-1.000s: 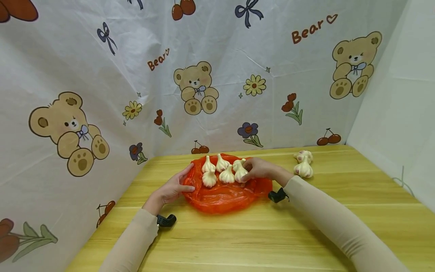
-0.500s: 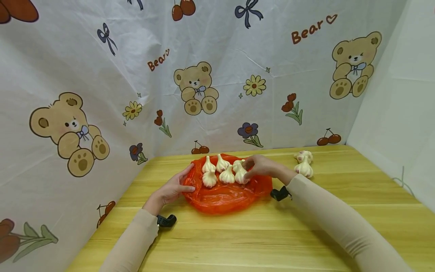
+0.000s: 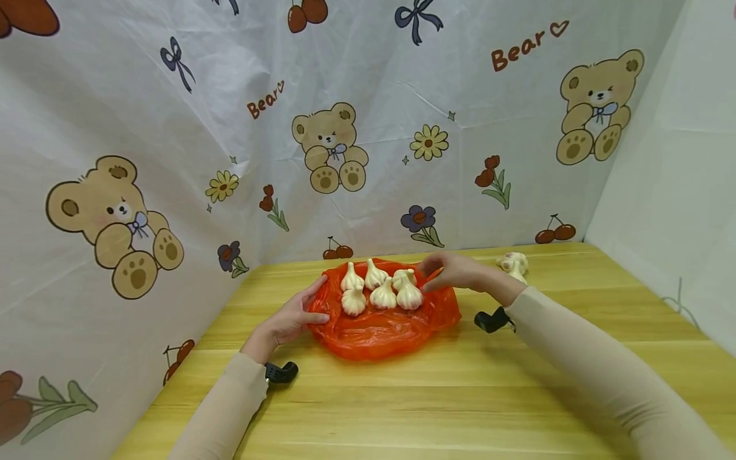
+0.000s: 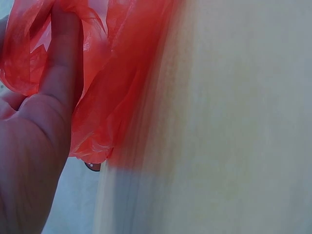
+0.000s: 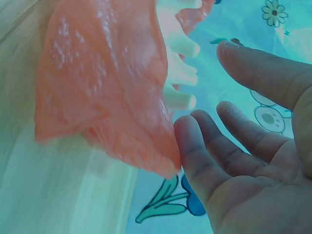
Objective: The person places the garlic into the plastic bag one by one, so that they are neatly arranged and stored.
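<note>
A thin red plastic bag [image 3: 374, 342] lies spread on the table, its mouth facing up. Several whole garlic bulbs [image 3: 409, 297] sit together in it, stems upward. My left hand [image 3: 290, 318] holds the bag's left edge; in the left wrist view the red film [image 4: 129, 73] wraps about the thumb, and the other fingers are partly hidden. Just over the bag's right side is my right hand [image 3: 457, 271], with thumb and fingers spread apart and nothing between them. In the right wrist view one fingertip [image 5: 187, 131] is at the bag's edge, possibly touching it.
Farther right, beyond the right wrist, more garlic [image 3: 513, 262] lies on the wooden table [image 3: 368, 415], partly hidden by the arm. A white sheet printed with bears [image 3: 368, 211] hangs behind the table. A thin pale cable [image 3: 681, 303] runs along the right edge.
My right hand has let go of the garlic bulb at the right of the group and drawn back up and to the right. The left hand stays on the bag.
</note>
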